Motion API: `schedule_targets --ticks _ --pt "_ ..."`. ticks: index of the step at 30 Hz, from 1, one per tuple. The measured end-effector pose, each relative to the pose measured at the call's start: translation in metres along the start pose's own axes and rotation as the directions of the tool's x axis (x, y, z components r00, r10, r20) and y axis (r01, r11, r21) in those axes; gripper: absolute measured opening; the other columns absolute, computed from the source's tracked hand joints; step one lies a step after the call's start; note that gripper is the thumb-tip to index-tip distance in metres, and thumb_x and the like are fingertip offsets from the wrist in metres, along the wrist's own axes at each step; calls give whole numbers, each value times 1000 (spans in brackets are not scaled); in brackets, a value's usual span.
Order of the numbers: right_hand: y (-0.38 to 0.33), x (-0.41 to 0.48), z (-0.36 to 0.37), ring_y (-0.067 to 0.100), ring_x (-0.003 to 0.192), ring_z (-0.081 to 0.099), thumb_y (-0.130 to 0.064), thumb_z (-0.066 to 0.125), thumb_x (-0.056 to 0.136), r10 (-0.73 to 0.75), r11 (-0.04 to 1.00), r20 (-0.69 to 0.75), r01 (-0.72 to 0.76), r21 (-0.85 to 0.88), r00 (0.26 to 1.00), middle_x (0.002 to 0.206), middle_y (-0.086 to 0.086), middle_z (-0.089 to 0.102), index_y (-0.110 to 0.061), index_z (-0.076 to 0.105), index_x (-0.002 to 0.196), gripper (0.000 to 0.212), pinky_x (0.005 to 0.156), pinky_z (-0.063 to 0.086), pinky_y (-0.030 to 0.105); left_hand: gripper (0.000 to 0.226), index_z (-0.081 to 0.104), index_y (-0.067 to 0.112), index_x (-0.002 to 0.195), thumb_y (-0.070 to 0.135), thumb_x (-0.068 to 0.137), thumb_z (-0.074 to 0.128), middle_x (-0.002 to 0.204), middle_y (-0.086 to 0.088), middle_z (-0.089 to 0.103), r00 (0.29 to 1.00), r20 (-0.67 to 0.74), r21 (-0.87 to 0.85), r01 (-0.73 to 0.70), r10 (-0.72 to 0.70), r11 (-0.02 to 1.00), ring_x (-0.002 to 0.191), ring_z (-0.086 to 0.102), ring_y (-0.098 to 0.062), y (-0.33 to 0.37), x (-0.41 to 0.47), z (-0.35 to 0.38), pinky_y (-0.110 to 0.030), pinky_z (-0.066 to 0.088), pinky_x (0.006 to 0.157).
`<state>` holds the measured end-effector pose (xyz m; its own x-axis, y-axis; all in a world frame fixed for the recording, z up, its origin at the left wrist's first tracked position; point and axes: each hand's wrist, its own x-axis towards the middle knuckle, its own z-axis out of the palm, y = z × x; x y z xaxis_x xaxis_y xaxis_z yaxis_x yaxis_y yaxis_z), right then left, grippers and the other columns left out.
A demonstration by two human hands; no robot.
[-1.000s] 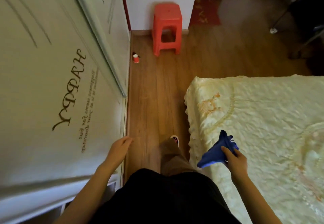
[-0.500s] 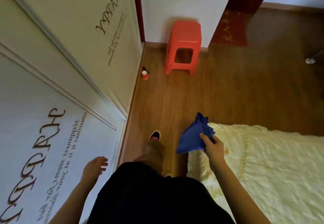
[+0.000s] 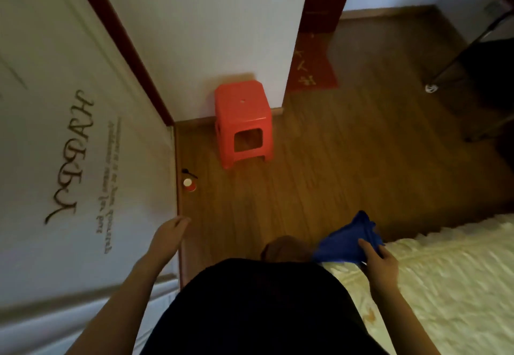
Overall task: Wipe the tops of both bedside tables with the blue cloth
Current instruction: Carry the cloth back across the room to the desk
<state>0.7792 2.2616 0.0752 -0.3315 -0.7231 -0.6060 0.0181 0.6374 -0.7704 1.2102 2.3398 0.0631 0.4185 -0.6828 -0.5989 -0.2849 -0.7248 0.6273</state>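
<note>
- A pale wardrobe door [image 3: 69, 160] lettered "HAPPY" stands just left of the left hand's fingers.
- The left hand [image 3: 167, 239] hangs by the door's lower edge. Its fingers [image 3: 180, 221] are stretched forward, loosely together, and hold nothing.
- A small red-and-white container [image 3: 189, 183] sits on the wooden floor [image 3: 319, 174] just ahead of those fingers, close to the door.
- A red plastic stool [image 3: 242, 124] stands farther ahead and to the right of them, against the white wall.
- The person's dark top [image 3: 258, 307] fills the space between the two arms.
- The blue cloth [image 3: 347, 240] hangs bunched in the air. It spreads left and forward from the right hand's fingers, above the floor by the bed's corner.
- The right hand [image 3: 379, 264] pinches the cloth's near edge, with thumb and fingers [image 3: 367, 246] clamped on it.
- The bed [image 3: 445, 285], under a cream quilted cover, lies below and right of those fingers.
- A red mat [image 3: 311, 68] lies far ahead of them, at the doorway.
</note>
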Motion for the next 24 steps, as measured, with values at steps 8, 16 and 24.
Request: schedule_targets --ticks 8,16,24 --pt "-80 114 28 26 91 63 -11 64 91 75 990 -145 -57 127 987 114 16 63 -7 60 118 28 86 50 44 31 60 9 124 19 101 42 134 -11 57 968 235 237 -146 89 960 119 53 -25 140 154 55 -29 39 94" --pt "-215 247 79 29 95 65 -16 68 89 45 995 -106 -35 90 993 98 7 68 -5 64 116 29 88 52 46 25 66 9 99 15 101 42 100 -15 69 981 193 152 -8 -22 988 94 63 -32 260 254 86 -42 50 83" --pt "-336 370 115 19 80 65 -15 66 91 -34 992 -69 43 121 997 91 6 69 -11 66 107 16 64 48 28 30 68 14 82 11 98 42 87 -18 70 990 136 153 21 -42 988 78 65 -33 373 382 105 -44 49 75"
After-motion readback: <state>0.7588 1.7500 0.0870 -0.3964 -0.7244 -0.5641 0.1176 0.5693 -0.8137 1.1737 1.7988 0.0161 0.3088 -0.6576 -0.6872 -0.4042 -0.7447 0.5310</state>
